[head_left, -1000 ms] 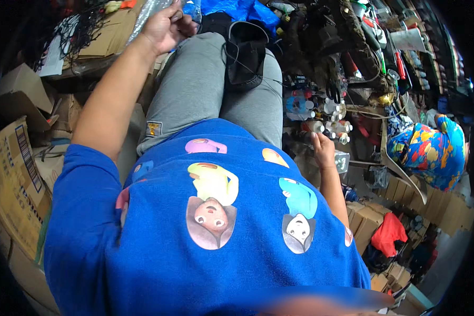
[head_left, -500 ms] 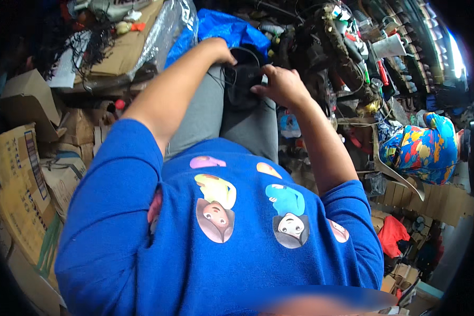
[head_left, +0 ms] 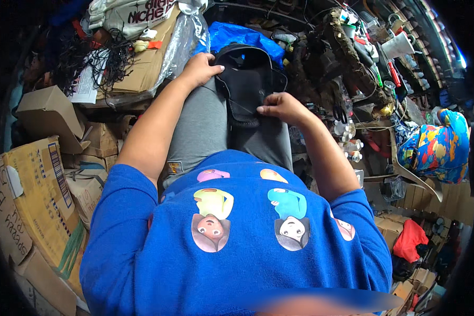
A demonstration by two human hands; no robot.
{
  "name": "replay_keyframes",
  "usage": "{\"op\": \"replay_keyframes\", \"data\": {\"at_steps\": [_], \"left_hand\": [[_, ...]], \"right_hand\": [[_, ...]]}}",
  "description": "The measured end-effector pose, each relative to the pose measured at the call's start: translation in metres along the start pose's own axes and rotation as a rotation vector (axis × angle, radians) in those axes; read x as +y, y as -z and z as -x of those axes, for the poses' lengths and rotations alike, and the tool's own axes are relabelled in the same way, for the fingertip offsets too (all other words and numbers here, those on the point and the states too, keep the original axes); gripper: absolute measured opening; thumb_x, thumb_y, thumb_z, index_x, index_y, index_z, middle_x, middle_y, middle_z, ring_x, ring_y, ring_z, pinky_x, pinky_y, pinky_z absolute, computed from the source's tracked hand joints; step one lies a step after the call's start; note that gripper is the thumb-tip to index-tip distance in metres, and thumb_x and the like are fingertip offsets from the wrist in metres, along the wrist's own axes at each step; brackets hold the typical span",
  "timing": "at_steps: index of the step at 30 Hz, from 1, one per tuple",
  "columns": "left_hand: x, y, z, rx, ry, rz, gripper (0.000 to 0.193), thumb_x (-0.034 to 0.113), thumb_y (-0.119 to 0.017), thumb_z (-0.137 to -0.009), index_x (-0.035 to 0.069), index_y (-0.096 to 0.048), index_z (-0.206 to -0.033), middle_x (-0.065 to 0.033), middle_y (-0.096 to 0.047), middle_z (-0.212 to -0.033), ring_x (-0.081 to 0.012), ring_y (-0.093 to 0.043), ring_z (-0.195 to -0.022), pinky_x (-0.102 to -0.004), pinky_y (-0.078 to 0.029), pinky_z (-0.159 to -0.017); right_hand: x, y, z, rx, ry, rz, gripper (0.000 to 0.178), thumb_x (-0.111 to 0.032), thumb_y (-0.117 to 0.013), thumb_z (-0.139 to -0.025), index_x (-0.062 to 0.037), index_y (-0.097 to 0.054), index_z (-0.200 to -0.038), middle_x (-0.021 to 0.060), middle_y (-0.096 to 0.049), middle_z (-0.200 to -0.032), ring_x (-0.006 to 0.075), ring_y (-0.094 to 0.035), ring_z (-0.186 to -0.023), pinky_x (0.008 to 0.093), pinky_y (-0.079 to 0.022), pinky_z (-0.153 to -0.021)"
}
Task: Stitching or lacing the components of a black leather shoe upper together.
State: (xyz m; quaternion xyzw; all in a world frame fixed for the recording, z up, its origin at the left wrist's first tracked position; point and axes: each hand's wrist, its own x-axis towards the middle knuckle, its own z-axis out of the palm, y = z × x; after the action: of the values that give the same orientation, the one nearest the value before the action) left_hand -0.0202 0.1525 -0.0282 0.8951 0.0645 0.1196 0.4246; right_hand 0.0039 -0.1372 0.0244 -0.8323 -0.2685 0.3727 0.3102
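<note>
Across my lap, over the grey trousers [head_left: 195, 126], lies a black stitched piece [head_left: 245, 89] that looks like a shoe upper. It has a looped band at its far end and a rounded flap toward me. My left hand [head_left: 199, 71] pinches its left edge near the band, thumb on top. On its right side, my right hand [head_left: 285, 109] is closed, with thumb and forefinger together at the edge of the flap. A thin cord or edging shows beside the right fingers, though too small to make out well.
Blue plastic sheeting [head_left: 242, 36] lies beyond my knees. Cardboard boxes [head_left: 50, 113] are stacked at the left, below a pile of black cords [head_left: 108, 66]. At the right stand a cluttered bench with a white cup [head_left: 397, 46], plastic bottles [head_left: 353, 145] and a colourful cloth bundle [head_left: 434, 147].
The black piece has been spread out, and its band and flap now show. My left hand has moved left and nearer; my right hand is a little lower.
</note>
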Motion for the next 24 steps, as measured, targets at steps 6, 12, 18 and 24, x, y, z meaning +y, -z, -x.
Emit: {"op": "replay_keyframes", "data": {"at_steps": [6, 12, 18, 24], "left_hand": [[0.057, -0.046, -0.037, -0.473, 0.171, -0.516, 0.038, 0.03, -0.072, -0.07, 0.009, -0.068, -0.101, -0.0175, -0.065, -0.101, -0.0291, -0.063, -0.096, -0.0378, -0.05, -0.083], [0.065, -0.081, -0.035, -0.38, 0.154, -0.604, 0.034, 0.029, -0.071, -0.073, 0.011, -0.068, -0.102, -0.0143, -0.063, -0.108, -0.0305, -0.061, -0.101, -0.0399, -0.049, -0.087], [0.103, -0.044, 0.005, 0.064, -0.255, -0.048, 0.027, 0.022, -0.073, -0.075, 0.006, -0.065, -0.096, -0.0092, -0.061, -0.092, -0.0262, -0.062, -0.087, -0.0363, -0.049, -0.079], [0.208, 0.029, 0.102, -0.922, -0.468, 1.357, 0.007, 0.009, -0.063, -0.084, 0.003, -0.067, -0.087, -0.0063, -0.062, -0.09, -0.0146, -0.058, -0.086, -0.0266, -0.044, -0.078]], "right_hand": [[0.006, -0.017, 0.043, 0.186, -0.112, 0.072, 0.033, -0.035, -0.059, -0.086, -0.0031, -0.064, -0.084, 0.0096, -0.06, -0.07, 0.0205, -0.059, -0.066, 0.033, -0.044, -0.062], [-0.004, -0.014, 0.046, 0.349, -0.222, 0.239, 0.038, -0.044, -0.061, -0.081, -0.0061, -0.068, -0.08, 0.0119, -0.065, -0.07, 0.0233, -0.066, -0.07, 0.0329, -0.049, -0.067], [0.006, 0.001, 0.035, 0.21, -0.249, 0.11, 0.031, -0.033, -0.072, -0.075, -0.0029, -0.068, -0.078, 0.0057, -0.062, -0.063, 0.0131, -0.058, -0.058, 0.0298, -0.046, -0.059], [0.024, 0.005, 0.012, 0.19, -0.073, 0.02, 0.031, -0.033, -0.073, -0.072, -0.0028, -0.067, -0.075, 0.0108, -0.063, -0.064, 0.0182, -0.06, -0.059, 0.0353, -0.048, -0.058]]}}
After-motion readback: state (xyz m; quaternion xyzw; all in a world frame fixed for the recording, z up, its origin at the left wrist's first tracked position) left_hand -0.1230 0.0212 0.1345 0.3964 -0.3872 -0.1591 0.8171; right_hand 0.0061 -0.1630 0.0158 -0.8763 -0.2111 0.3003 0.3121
